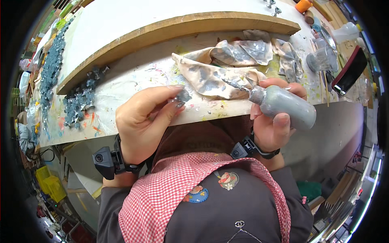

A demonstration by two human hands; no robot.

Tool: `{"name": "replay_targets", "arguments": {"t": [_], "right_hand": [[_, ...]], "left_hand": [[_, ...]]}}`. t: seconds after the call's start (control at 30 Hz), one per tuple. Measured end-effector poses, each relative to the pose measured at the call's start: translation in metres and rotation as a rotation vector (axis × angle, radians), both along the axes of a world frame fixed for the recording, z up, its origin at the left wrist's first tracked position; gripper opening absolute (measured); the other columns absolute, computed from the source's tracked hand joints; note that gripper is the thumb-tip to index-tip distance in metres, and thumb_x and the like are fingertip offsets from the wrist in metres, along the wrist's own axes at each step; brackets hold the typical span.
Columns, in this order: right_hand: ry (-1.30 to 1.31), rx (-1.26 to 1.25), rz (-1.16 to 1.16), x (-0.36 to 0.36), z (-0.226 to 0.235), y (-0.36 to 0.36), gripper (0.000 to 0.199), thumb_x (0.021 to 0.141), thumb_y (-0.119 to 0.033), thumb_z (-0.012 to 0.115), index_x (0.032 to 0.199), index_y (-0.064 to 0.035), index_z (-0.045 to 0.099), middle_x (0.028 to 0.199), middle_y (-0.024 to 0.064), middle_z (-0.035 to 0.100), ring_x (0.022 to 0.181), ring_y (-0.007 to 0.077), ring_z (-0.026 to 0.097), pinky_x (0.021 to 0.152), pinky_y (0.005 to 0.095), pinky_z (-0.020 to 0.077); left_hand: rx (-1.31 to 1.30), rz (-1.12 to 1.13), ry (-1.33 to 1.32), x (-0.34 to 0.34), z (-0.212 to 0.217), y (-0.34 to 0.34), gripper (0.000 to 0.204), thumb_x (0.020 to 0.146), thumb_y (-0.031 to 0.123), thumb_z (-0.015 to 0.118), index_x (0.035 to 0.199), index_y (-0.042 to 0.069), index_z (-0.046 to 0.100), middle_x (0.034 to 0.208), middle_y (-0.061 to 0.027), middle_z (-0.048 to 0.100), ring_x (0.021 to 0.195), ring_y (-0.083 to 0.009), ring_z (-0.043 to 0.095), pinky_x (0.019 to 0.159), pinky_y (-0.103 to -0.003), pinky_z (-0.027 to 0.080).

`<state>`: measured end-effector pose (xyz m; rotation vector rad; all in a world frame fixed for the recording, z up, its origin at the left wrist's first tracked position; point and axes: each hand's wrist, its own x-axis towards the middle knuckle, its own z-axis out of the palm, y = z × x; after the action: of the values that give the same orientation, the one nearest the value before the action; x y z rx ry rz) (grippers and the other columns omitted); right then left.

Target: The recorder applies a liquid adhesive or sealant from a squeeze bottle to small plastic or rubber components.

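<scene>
My left hand (144, 121) pinches a small grey painted piece (183, 97) between thumb and fingers, just above the table's front edge. My right hand (275, 121) grips a grey squeeze bottle (283, 106) lying sideways, its thin metal nozzle (235, 85) pointing left toward the small piece, a short gap away. Both wrists carry black strapped devices. A paint-stained rag (227, 69) lies crumpled on the table right behind both hands.
A pile of grey painted pieces (79, 99) sits at the left, with more along the far left edge (50, 69). A raised wooden board (170, 28) spans the back. A clear cup (322, 58), sticks, an orange container (303, 5) and a dark red-edged tray (350, 73) stand at right.
</scene>
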<state>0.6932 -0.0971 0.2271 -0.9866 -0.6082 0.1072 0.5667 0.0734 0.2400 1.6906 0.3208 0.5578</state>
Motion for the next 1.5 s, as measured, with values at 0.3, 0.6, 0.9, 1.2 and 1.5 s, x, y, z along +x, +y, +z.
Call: {"name": "replay_targets", "arguments": {"t": [0.3,0.6,0.9,1.2,1.5], "right_hand": [[-0.132,-0.07,-0.109,-0.003,0.002,0.02,0.06,0.075,-0.054,0.055,0.105,-0.0045,0.038,0.082,0.0192,0.05,0.057,0.0172,0.05,0.048,0.0224,0.0443],[-0.141,-0.201,-0.068,-0.007,-0.001,0.025,0.066,0.079,-0.06,0.041,0.102,0.0017,0.033,0.073,0.0247,0.052,0.042,0.0212,0.049,0.038,0.0253,0.0438],[-0.159,-0.278,-0.007,-0.01,-0.005,0.02,0.066,0.081,-0.058,0.039,0.102,0.0044,0.033,0.074,0.0257,0.053,0.046,0.0208,0.05,0.045,0.0241,0.0445],[-0.241,-0.182,0.057,-0.002,-0.012,0.016,0.065,0.082,-0.056,0.04,0.104,0.0048,0.032,0.076,0.0255,0.054,0.05,0.021,0.051,0.048,0.024,0.0443],[-0.332,-0.072,0.12,0.003,-0.018,0.015,0.063,0.083,-0.053,0.041,0.105,0.0051,0.031,0.078,0.0253,0.054,0.054,0.0213,0.052,0.05,0.0239,0.044]], "left_hand": [[0.407,-0.11,-0.016,0.008,-0.005,0.009,0.027,0.071,-0.012,0.054,0.094,0.002,0.061,0.081,-0.0089,0.056,0.067,-0.0147,0.052,0.06,-0.022,0.043],[0.203,-0.184,-0.051,0.003,-0.012,0.008,0.028,0.07,-0.018,0.051,0.093,-0.003,0.052,0.099,-0.0147,0.055,0.095,-0.02,0.054,0.081,-0.027,0.044],[0.302,-0.236,-0.057,0.003,-0.012,0.01,0.027,0.07,-0.019,0.05,0.093,-0.004,0.053,0.097,-0.0173,0.056,0.095,-0.0227,0.054,0.082,-0.029,0.043],[0.336,-0.261,-0.054,0.005,-0.01,0.012,0.027,0.07,-0.018,0.051,0.093,-0.004,0.053,0.097,-0.0187,0.056,0.095,-0.0234,0.054,0.082,-0.03,0.043],[0.32,-0.251,-0.076,0.004,-0.013,0.011,0.026,0.071,-0.018,0.051,0.092,-0.005,0.053,0.097,-0.0188,0.056,0.096,-0.0234,0.054,0.082,-0.029,0.044]]}}
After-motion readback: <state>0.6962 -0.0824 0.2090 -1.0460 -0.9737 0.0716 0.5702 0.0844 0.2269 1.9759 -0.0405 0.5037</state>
